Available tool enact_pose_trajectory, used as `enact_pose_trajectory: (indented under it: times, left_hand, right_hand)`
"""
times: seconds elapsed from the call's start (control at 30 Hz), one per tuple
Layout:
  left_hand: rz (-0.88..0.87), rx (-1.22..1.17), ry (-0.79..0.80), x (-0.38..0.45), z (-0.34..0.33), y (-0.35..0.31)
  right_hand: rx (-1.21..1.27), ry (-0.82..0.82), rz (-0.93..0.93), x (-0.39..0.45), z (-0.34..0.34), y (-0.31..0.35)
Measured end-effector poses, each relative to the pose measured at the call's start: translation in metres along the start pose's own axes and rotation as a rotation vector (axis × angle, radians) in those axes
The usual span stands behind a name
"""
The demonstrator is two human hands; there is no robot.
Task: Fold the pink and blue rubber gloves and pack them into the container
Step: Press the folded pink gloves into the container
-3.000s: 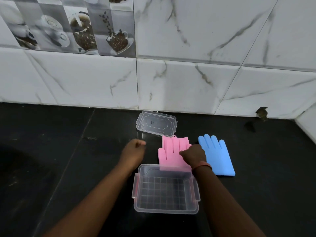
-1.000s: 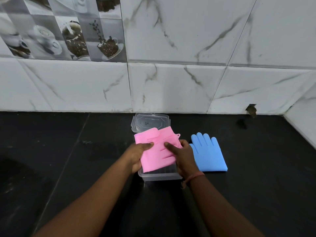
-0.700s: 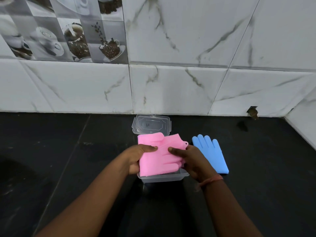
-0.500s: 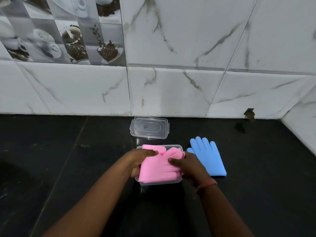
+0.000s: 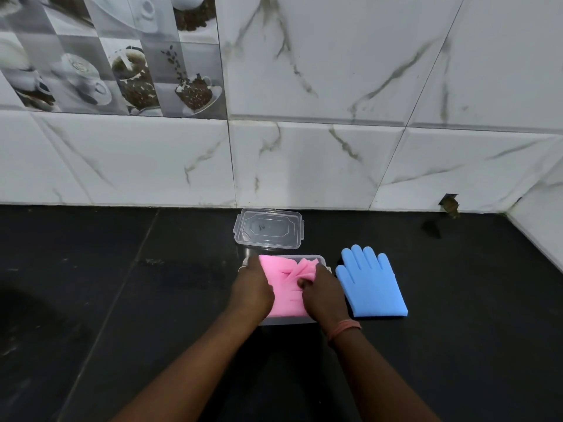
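1. The folded pink glove (image 5: 286, 287) lies in the clear container (image 5: 323, 263) at the middle of the black counter (image 5: 122, 300), its finger ends bunched toward the far right corner. The left hand (image 5: 251, 292) presses on its left side and the right hand (image 5: 323, 295) on its right, with the right fingertips (image 5: 301, 281) curled onto the rubber. Whether either hand truly grips the glove or only pushes it down cannot be told.

2. Springing back is the likeliest trouble. Rubber of this kind probably resists a crease, so if both hands lift off together the fold may open and the glove fingers may rise over the rim.

3. The container could slide or tip. It looks light, and nothing visibly braces it apart from the hands pressing down through the glove. An uneven push toward the near edge could skid it on the smooth counter.

4. Space may run short. The pink glove appears to fill most of the box, while the blue glove (image 5: 370, 284) lies flat and unfolded just to the right of it. A loose fold would probably leave it proud of the rim.

5. The lid (image 5: 268, 229) rests just beyond the container, near the tiled wall (image 5: 304, 162). Any rubber caught over the rim would likely stop it closing.
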State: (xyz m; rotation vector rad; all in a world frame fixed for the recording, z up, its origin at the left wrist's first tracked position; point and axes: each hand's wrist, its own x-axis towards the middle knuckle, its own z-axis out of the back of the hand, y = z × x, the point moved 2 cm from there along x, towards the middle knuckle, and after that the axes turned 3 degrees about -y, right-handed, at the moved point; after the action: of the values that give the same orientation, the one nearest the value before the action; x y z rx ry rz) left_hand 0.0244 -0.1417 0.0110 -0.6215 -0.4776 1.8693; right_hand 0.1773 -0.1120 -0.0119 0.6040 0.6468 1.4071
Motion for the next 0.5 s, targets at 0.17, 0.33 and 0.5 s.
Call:
enact_pose_trajectory:
  times: [0.17,0.33,0.5]
  left_hand:
    - [-0.231,0.285,0.229,0.010,0.014,-0.003]
    - [-0.353,0.563,0.364,0.030,0.013,0.000]
    - [-0.416,0.801,0.313,0.033,-0.004,0.014]
  right_hand:
    - [-0.194,0.061,0.041,0.009,-0.008,0.003]
    - [-0.256,0.112,0.072,0.015,-0.015,0.008]
    - [-0.298,0.092,0.092,0.009,-0.019,0.010]
